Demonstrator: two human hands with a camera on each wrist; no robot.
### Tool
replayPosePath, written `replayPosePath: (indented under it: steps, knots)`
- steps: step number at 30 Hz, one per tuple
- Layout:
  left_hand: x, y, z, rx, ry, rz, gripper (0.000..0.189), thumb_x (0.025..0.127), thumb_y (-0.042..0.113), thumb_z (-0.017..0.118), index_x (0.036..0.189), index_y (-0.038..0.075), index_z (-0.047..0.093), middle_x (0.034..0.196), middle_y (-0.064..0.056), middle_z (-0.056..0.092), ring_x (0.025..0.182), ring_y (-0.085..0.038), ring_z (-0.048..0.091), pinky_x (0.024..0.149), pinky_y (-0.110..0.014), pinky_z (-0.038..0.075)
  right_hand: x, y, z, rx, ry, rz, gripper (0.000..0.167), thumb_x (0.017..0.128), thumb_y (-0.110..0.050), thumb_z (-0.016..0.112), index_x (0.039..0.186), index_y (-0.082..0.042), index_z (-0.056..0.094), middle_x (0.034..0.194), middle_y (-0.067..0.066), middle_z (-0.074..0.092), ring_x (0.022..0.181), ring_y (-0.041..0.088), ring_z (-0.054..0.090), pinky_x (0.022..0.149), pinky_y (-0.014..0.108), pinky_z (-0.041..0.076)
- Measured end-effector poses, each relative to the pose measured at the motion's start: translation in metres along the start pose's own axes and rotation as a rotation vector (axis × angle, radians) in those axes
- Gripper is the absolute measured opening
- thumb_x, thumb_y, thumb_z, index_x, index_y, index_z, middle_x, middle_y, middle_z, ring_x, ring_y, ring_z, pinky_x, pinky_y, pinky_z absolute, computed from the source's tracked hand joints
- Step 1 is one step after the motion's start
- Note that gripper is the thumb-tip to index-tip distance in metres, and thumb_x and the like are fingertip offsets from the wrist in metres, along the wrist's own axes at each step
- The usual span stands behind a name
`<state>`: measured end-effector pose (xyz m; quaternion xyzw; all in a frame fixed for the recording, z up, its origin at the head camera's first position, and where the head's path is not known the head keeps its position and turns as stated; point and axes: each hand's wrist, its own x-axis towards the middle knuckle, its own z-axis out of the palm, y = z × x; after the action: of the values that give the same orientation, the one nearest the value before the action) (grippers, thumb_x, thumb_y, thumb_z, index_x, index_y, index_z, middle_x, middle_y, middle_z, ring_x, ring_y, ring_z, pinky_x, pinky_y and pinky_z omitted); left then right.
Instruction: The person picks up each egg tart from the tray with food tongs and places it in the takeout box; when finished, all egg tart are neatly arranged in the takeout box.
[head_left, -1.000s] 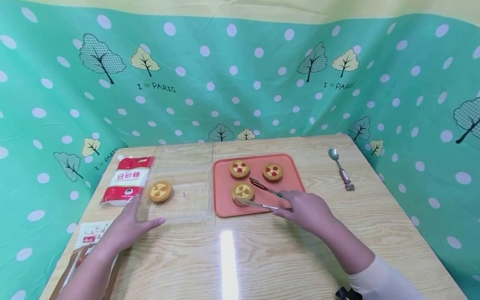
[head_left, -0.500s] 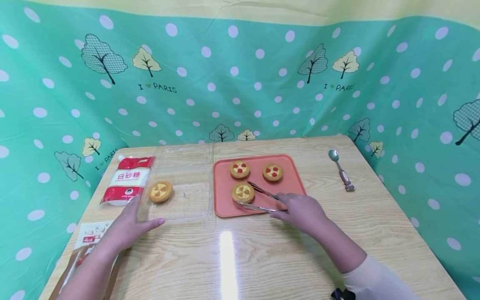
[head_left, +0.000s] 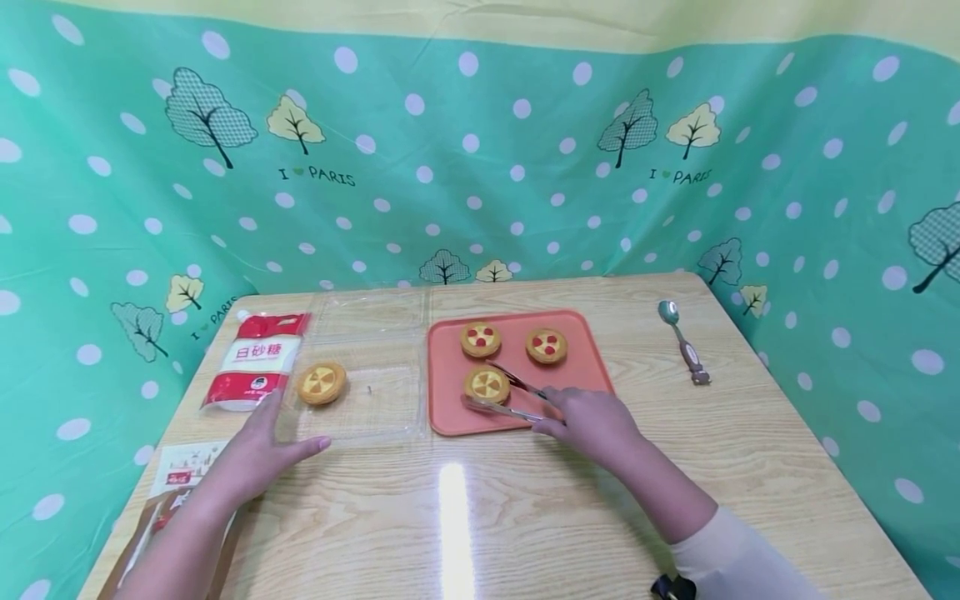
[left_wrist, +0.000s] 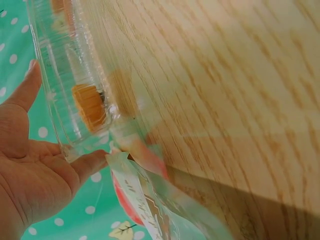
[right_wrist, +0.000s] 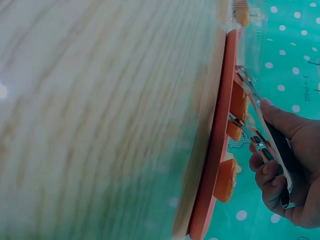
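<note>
My right hand (head_left: 596, 425) holds metal tongs (head_left: 513, 412), their arms spread on either side of a tart (head_left: 486, 385) with a wedge-patterned top. This tart sits at the front left of a pink tray (head_left: 447, 419). In the right wrist view, fingers and thumb wrap round the dark handle of the tongs (right_wrist: 280, 145). My left hand (head_left: 258, 454) is spread at the near left corner of a clear plastic container (head_left: 367, 435), its fingers extended and touching the side in the left wrist view. Another wedge-patterned tart (head_left: 321, 383) lies inside the container.
Two red-topped tarts, a left one (head_left: 480, 339) and a right one (head_left: 547, 345), sit at the tray's back. A red-and-white sugar pouch (head_left: 257, 360) stands behind my left hand, a brown-and-white bag (head_left: 174, 479) lies under that forearm. A spoon (head_left: 684, 343) lies at right.
My right hand has moved left with the tongs, bringing their tips from the tart's right side to around it. My left hand has stayed in place.
</note>
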<state>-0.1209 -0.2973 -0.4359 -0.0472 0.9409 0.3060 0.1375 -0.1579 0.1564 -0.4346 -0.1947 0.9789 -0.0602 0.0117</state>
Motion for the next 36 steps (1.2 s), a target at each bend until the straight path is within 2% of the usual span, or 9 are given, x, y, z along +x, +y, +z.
replayPosePath:
  steps: [4,16,21,31,36]
  knots:
    - [0.0002,0.0000,-0.0001,0.011,0.003,0.004,0.128,0.079,0.069,0.066,0.155,0.003,-0.013,0.159,-0.033,-0.004,0.142,-0.059,0.004,0.107,-0.076,0.016,0.0004,0.0008,0.0025,-0.014,0.017,-0.007,0.058,0.085,-0.056,0.068,0.127,-0.015,0.067,0.081,-0.003,0.066,0.057,0.009,0.049,0.047,0.026,0.040]
    - [-0.0004,0.0009,0.0001,0.019,-0.007,-0.011,0.127,0.079,0.067,0.067,0.155,0.003,-0.012,0.159,-0.033,-0.003,0.143,-0.058,0.005,0.107,-0.075,0.017,-0.0006,0.0020,0.0059,-0.040,0.058,-0.034,0.056,0.086,-0.055,0.068,0.127,-0.017,0.068,0.077,-0.003,0.066,0.058,0.010,0.054,0.048,0.028,0.042]
    - [0.0003,0.0000,0.0007,0.023,-0.004,-0.010,0.127,0.079,0.067,0.067,0.155,0.003,-0.012,0.159,-0.034,-0.002,0.143,-0.058,0.005,0.107,-0.075,0.017,0.0003,0.0031,0.0078,-0.046,0.065,-0.038,0.055,0.086,-0.056,0.067,0.126,-0.018,0.068,0.075,-0.004,0.065,0.056,0.009,0.051,0.047,0.026,0.041]
    - [0.0011,-0.0010,0.0013,0.018,-0.001,-0.001,0.127,0.079,0.067,0.067,0.155,0.002,-0.012,0.159,-0.033,-0.003,0.143,-0.058,0.005,0.107,-0.075,0.016,0.0014,0.0037,0.0055,-0.034,0.057,-0.027,0.057,0.086,-0.058,0.066,0.127,-0.018,0.068,0.087,-0.001,0.071,0.060,0.012,0.057,0.048,0.027,0.044]
    - [0.0013,-0.0008,0.0013,0.022,-0.001,0.000,0.128,0.079,0.068,0.067,0.155,0.002,-0.012,0.159,-0.033,-0.002,0.143,-0.058,0.005,0.107,-0.075,0.017,0.0024,0.0028,0.0008,-0.009,0.050,-0.012,0.057,0.086,-0.056,0.067,0.128,-0.018,0.067,0.083,0.000,0.069,0.056,0.010,0.051,0.046,0.027,0.041]
